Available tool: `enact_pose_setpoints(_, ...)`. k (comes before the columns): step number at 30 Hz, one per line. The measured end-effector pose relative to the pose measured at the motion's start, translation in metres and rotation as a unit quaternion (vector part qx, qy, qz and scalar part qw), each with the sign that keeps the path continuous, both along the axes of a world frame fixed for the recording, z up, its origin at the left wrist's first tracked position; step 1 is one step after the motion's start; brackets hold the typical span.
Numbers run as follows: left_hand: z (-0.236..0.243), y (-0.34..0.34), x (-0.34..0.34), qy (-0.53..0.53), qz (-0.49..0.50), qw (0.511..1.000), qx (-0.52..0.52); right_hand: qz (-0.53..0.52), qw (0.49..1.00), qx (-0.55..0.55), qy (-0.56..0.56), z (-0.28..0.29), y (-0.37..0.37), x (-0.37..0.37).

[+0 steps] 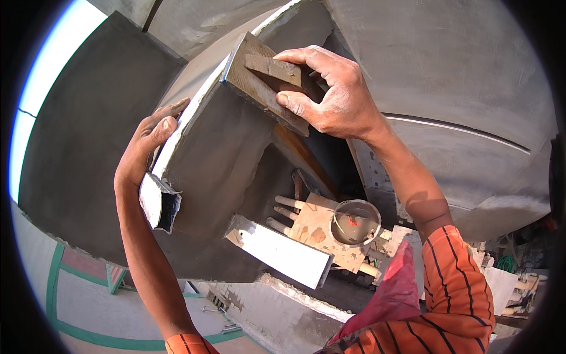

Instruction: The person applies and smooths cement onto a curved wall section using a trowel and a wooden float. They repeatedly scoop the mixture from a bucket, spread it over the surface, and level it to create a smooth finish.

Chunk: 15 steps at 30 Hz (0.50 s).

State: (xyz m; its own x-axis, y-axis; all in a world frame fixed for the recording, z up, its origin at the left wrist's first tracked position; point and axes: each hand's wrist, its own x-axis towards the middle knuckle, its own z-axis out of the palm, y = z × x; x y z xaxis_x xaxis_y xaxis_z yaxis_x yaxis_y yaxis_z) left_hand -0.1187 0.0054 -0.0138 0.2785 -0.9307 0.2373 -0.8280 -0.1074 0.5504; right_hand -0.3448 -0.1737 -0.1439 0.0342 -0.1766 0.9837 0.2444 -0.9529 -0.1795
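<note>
My right hand (339, 88) grips the wooden handle of a plastering float (242, 68), which lies against the grey plaster at the wall's edge. The float's board is worn and dusty. Along that edge runs a long white hollow bar (193, 115), its open end pointing down toward me. My left hand (146, 141) holds the bar near this lower end, with the thumb on the near side and the fingers along its outer side. Smooth, damp-looking plaster (206, 153) covers the wall between my hands.
Below stands a plank platform (312, 227) on wooden poles, bearing a round bucket (355, 222) of murky liquid. A second white hollow piece (280, 251) lies beside it. Red cloth (392, 289) hangs near my right sleeve. Far below on the left is a green-striped floor (112, 307).
</note>
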Motion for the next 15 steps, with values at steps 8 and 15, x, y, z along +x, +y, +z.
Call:
enact_pose_setpoints(8,-0.001,0.007,-0.019,0.027,0.017,0.999,-0.006,0.093,0.995,0.015,0.01,-0.001,0.086,0.031)
enact_pose_setpoints(15,-0.004,0.005,-0.004,0.016,0.065,0.998,-0.012,-0.124,0.971,0.205,0.007,0.002,-0.053,0.024)
